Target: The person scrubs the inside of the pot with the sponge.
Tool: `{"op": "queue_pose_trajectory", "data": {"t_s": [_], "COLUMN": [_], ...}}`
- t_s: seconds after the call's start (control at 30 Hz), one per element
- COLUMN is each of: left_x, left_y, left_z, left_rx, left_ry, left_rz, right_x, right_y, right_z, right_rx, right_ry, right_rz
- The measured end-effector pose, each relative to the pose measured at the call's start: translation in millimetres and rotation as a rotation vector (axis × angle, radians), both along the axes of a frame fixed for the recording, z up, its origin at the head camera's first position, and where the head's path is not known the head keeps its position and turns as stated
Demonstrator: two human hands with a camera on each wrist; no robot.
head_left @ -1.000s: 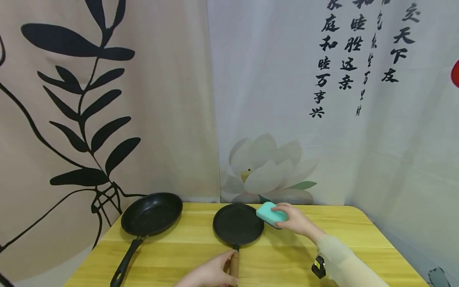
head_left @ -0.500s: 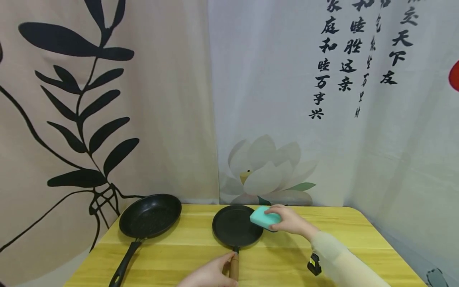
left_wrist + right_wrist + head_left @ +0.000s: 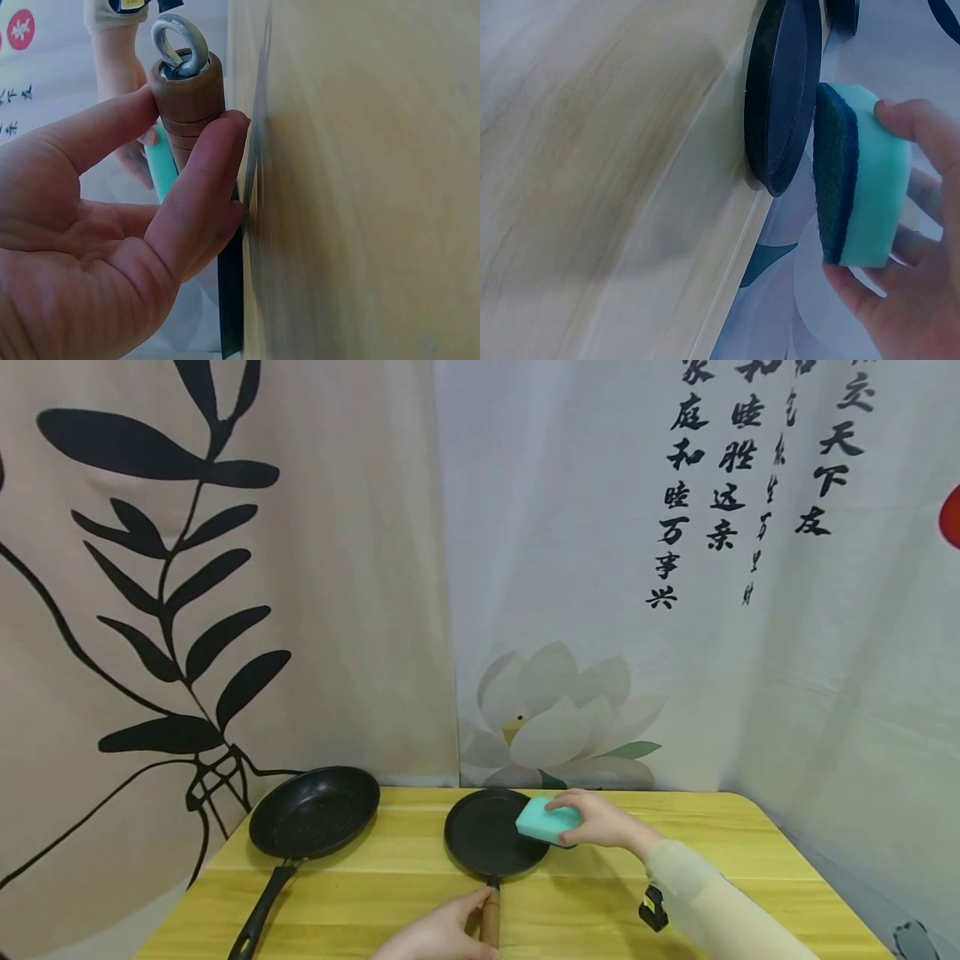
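A small flat black frying pan (image 3: 487, 835) lies on the table with its wooden handle (image 3: 191, 101) toward me; the handle ends in a metal ring. My left hand (image 3: 442, 931) holds that handle between thumb and fingers. My right hand (image 3: 603, 821) grips a turquoise sponge (image 3: 546, 820) by its sides, over the pan's right edge. In the right wrist view the sponge's dark scouring side (image 3: 835, 176) faces the pan, and a gap shows between them.
A larger, deeper black frying pan (image 3: 315, 814) stands at the table's left, its black handle (image 3: 262, 910) pointing toward me. Behind the wooden table (image 3: 600, 902) hangs a printed curtain (image 3: 360, 568). A black and yellow device (image 3: 653, 907) sits at my right wrist.
My right hand has moved left with the sponge, from beside the small pan to over its right part. The left hand keeps its hold on the handle.
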State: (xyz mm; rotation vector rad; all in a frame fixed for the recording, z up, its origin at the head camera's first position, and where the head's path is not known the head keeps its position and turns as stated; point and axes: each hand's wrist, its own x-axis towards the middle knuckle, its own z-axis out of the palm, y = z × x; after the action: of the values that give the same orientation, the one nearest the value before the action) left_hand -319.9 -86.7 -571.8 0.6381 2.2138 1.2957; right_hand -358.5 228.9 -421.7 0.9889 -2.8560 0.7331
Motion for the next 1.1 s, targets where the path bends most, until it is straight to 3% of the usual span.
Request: {"op": "queue_pose_trajectory", "data": {"t_s": [0.43,0.8,1.1], "left_x": [0.9,-5.5,-1.6], "left_y": [-1,-1,-1], "left_z": [-0.6,-7.1,-2.7], "left_rx": [-0.019,0.008,-0.001], "left_ry": [0.010,-0.034,-0.027], "left_rz": [-0.001,-0.032,-0.008], "right_x": [-5.8,-2.9,-2.9], "right_y": [-6,-15,-19], "right_z": [0.6,1.9,-1.0], "right_rx": [0.049,0.090,0.120], "right_ry": [-0.002,-0.032,-0.044], "right_rz": [0.047,0.093,0.117]}}
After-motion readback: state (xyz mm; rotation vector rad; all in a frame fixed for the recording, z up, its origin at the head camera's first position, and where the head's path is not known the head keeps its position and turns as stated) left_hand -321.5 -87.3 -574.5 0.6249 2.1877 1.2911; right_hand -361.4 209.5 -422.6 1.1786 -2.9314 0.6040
